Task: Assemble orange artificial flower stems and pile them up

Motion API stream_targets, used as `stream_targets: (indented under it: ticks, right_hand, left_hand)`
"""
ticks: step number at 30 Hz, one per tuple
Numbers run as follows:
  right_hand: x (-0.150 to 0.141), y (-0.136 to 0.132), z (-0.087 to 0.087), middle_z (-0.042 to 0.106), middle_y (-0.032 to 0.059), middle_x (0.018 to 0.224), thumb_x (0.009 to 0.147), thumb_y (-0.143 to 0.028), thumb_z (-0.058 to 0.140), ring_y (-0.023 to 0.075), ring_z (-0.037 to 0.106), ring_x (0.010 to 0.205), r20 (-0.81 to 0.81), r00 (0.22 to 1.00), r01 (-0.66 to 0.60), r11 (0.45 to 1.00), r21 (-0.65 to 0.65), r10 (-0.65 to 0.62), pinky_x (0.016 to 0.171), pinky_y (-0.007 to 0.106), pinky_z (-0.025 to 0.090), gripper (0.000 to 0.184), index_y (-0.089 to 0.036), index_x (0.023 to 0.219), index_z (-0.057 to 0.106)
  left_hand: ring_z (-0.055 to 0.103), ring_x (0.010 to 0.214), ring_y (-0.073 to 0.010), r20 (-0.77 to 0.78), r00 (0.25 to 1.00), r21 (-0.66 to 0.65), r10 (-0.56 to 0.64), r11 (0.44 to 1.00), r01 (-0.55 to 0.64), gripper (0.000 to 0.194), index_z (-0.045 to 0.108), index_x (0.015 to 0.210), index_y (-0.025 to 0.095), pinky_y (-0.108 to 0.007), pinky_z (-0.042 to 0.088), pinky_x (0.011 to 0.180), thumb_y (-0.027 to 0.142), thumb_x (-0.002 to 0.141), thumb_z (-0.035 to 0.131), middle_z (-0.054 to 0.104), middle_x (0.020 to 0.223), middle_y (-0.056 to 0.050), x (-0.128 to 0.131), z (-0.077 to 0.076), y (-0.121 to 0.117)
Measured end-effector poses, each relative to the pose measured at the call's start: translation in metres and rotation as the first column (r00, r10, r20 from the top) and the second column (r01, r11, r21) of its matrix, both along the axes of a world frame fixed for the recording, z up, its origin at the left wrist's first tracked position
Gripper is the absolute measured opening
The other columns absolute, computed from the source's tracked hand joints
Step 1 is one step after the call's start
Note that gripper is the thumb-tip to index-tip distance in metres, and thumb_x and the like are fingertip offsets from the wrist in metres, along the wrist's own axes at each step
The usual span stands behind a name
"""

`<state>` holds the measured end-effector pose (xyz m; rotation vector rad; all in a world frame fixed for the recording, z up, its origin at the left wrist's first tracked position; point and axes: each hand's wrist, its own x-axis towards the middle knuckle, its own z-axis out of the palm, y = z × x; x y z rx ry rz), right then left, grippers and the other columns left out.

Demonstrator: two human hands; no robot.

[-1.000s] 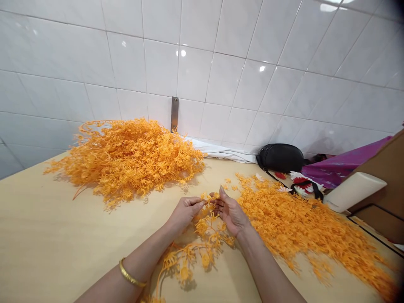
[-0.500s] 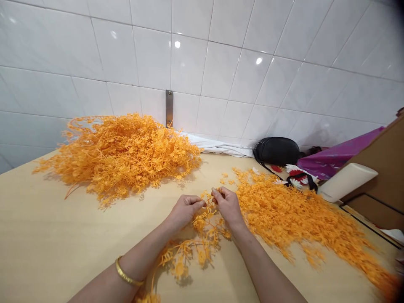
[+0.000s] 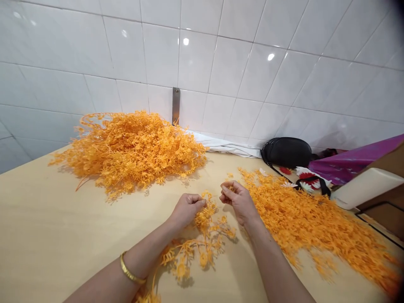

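Observation:
My left hand [image 3: 187, 209] pinches the top of an orange plastic flower sprig [image 3: 202, 240] that lies along the pale wooden table [image 3: 47, 235] toward me. My right hand [image 3: 238, 199] is closed just to the right of it, fingers curled round a small orange piece pulled off the sprig. A gold bangle [image 3: 130, 272] sits on my left wrist. A tall heap of whole orange sprigs [image 3: 129, 151] lies at the back left. A flatter spread of loose orange pieces [image 3: 309, 223] covers the table to the right of my right hand.
A white tiled wall [image 3: 221, 63] runs behind the table, with a metal bracket [image 3: 176, 105] and a white cloth [image 3: 227, 147] at its foot. A black pouch [image 3: 287, 152], a red and white flowered cloth [image 3: 304, 176], purple fabric [image 3: 353, 162] and a cream armrest [image 3: 366, 187] are at the right.
My right hand closed on the tip of the sprig, then drew away to the right with a small piece. My left hand kept its pinch on the sprig.

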<state>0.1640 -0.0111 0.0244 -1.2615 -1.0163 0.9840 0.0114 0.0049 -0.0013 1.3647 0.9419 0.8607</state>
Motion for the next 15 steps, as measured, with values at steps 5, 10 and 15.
stream_targets:
  ticks: [5, 10, 15]
  right_hand:
    - [-0.003, -0.004, -0.004, 0.043, -0.0055, 0.055, 0.052, -0.034, 0.071, 0.008, 0.037, 0.05, 0.215, 0.963, -0.17, 0.985, 0.022, 0.162, 0.046, 0.021, 0.03, 0.029, -0.019, 0.073, 0.058]
    - [-0.01, 0.001, -0.013, 0.045, -0.0032, 0.054, 0.062, -0.038, 0.063, 0.009, 0.037, 0.049, 0.255, 0.942, -0.211, 0.976, -0.062, 0.219, 0.045, 0.022, 0.029, 0.022, -0.017, 0.063, 0.058]
    - [-0.017, 0.003, -0.023, 0.036, -0.0055, 0.046, 0.065, -0.038, 0.06, 0.0079, 0.03, 0.044, 0.2, 0.974, -0.109, 0.994, -0.014, 0.11, 0.044, 0.023, 0.023, 0.029, -0.018, 0.05, 0.045]
  left_hand:
    - [0.025, 0.045, -0.0058, 0.02, 0.999, -0.016, -0.038, 0.999, 0.038, 0.031, 0.047, 0.051, 0.014, -0.022, 0.018, 0.046, 0.041, 0.062, 0.056, 0.033, 0.045, 0.006, 0.0, 0.002, 0.0]
    - [0.023, 0.045, -0.0056, 0.035, 0.997, -0.029, -0.066, 0.997, 0.067, 0.031, 0.044, 0.051, 0.015, -0.022, 0.017, 0.046, 0.041, 0.062, 0.057, 0.029, 0.046, 0.006, -0.001, 0.006, -0.003]
    - [0.023, 0.047, -0.0062, 0.034, 0.997, 0.034, -0.068, 0.997, 0.067, 0.03, 0.044, 0.05, 0.014, -0.023, 0.017, 0.048, 0.039, 0.064, 0.054, 0.03, 0.046, 0.006, -0.001, 0.004, -0.002]
